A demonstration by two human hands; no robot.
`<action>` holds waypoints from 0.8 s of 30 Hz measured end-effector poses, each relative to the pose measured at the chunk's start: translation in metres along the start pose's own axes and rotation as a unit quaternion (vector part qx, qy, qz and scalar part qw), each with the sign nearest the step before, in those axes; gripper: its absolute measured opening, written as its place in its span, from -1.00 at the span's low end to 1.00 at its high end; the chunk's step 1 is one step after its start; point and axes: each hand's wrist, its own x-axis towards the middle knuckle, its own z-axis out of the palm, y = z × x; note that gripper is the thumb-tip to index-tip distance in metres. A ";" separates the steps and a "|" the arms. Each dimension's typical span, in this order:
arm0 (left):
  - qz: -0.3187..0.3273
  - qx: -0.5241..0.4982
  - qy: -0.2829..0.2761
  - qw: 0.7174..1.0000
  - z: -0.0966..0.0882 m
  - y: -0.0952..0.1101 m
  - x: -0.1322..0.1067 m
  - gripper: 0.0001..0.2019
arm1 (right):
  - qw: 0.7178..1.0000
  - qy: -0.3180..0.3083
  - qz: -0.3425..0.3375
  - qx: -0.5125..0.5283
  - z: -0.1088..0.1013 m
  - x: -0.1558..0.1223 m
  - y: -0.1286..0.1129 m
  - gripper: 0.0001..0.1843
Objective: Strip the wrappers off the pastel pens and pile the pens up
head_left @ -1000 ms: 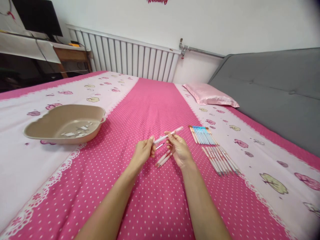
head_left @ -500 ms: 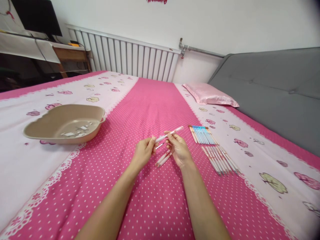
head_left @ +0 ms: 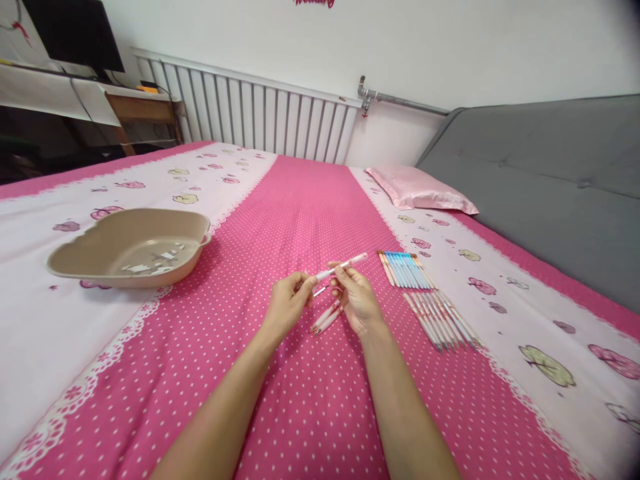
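Observation:
Both my hands are closed on one slim pinkish-white pen, raised over the polka-dot bedspread and tilted up to the right. My left hand pinches its lower left end between thumb and fingers. Further along the barrel, my right hand grips it, and the clear pink end sticks out past the fingers. Below and between the hands, a few loose pale pens with reddish ends lie on the cloth. A thin white stick-like piece shows just under the held pen, partly hidden by my fingers.
Right of my hands lie a row of blue-and-white pens and, nearer me, a row of pink-and-white pens. A beige basin holding white and grey scraps stands at left. A pink pillow lies near the grey headboard.
My left thumb and fingers have shifted slightly on the pen's left end. My right hand and the pen stay almost where they were.

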 end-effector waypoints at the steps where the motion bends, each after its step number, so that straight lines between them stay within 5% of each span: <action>1: -0.015 -0.003 -0.016 1.000 0.000 0.000 0.000 -0.64 | 1.000 0.001 -0.004 0.002 0.000 0.000 0.000 -0.70; 9: -0.144 -0.113 -0.075 0.980 -0.005 0.008 -0.005 -0.48 | 1.000 0.000 -0.006 -0.003 0.003 -0.001 0.003 -0.70; 17: 0.033 -0.038 0.041 0.998 -0.001 0.003 -0.002 -0.68 | 1.000 0.016 -0.009 -0.020 0.002 0.000 0.004 -0.69; 20: 0.021 -0.013 0.030 0.999 -0.002 0.001 -0.001 -0.73 | 1.000 0.012 -0.009 -0.016 0.003 0.000 0.003 -0.69; 24: -0.052 -0.025 -0.011 0.998 -0.006 0.003 0.000 -0.56 | 0.999 0.024 -0.022 0.026 -0.003 0.001 -0.002 -0.72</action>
